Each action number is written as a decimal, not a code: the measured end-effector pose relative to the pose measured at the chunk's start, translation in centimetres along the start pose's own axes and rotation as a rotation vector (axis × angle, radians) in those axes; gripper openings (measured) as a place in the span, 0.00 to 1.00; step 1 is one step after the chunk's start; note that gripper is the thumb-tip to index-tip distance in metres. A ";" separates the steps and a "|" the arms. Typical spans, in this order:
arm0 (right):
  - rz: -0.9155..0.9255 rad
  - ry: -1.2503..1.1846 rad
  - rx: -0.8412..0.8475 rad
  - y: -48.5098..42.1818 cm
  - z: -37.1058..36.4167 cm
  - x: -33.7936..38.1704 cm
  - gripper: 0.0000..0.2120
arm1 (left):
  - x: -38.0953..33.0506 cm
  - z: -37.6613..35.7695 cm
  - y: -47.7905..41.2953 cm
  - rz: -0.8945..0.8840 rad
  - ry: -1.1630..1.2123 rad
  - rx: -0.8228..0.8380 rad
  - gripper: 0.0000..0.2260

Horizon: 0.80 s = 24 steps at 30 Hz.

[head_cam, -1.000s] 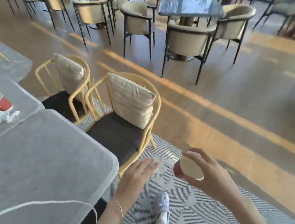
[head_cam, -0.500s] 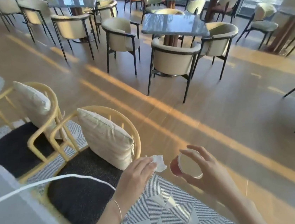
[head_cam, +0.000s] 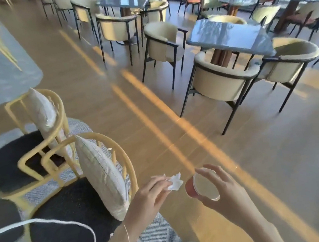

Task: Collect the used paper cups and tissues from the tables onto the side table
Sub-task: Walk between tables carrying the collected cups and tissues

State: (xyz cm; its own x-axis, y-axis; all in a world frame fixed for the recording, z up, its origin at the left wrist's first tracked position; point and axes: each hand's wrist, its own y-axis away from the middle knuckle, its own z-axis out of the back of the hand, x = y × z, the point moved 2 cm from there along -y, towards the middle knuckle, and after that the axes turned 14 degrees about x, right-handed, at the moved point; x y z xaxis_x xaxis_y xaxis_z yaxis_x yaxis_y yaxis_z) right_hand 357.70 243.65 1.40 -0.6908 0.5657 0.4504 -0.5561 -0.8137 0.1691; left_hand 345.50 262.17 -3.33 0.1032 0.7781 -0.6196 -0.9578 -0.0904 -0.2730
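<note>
The left hand (head_cam: pixel 149 197) pinches a crumpled white tissue (head_cam: pixel 175 182) at its fingertips. The right hand (head_cam: pixel 220 191) grips a red paper cup (head_cam: pixel 201 188), tilted so its mouth faces the camera. Both are held above the wooden floor (head_cam: pixel 238 161), just beside a yellow chair (head_cam: pixel 94 188) with a cushion (head_cam: pixel 103 177).

yellow chairs (head_cam: pixel 65 171) with cushions (head_cam: pixel 101 177), striped rug (head_cam: pixel 158 240), blurry, seemingly glass-topped table (head_cam: pixel 228 35)

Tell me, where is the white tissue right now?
In the head view, the crumpled tissue is pinched in the left hand at the bottom middle, just left of the red paper cup that the right hand holds.
</note>
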 end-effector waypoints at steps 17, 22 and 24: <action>0.433 0.104 0.258 -24.2 6.7 -4.9 0.30 | 8.8 -0.2 -12.4 0.472 -0.012 -0.298 0.10; 0.510 0.139 0.291 -33.6 7.6 -3.4 0.28 | 14.4 3.2 -16.7 0.536 -0.013 -0.369 0.13; 0.547 0.159 0.307 -37.7 8.6 -1.8 0.28 | 16.7 5.4 -18.4 0.577 -0.031 -0.428 0.11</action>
State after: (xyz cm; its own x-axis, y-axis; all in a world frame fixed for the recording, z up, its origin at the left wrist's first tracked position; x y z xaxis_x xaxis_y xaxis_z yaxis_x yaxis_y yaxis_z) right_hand 383.95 272.17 1.77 -0.9100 0.0523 0.4114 0.0366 -0.9780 0.2054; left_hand 363.42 280.22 -4.64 -0.4015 0.5490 -0.7331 -0.6672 -0.7237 -0.1765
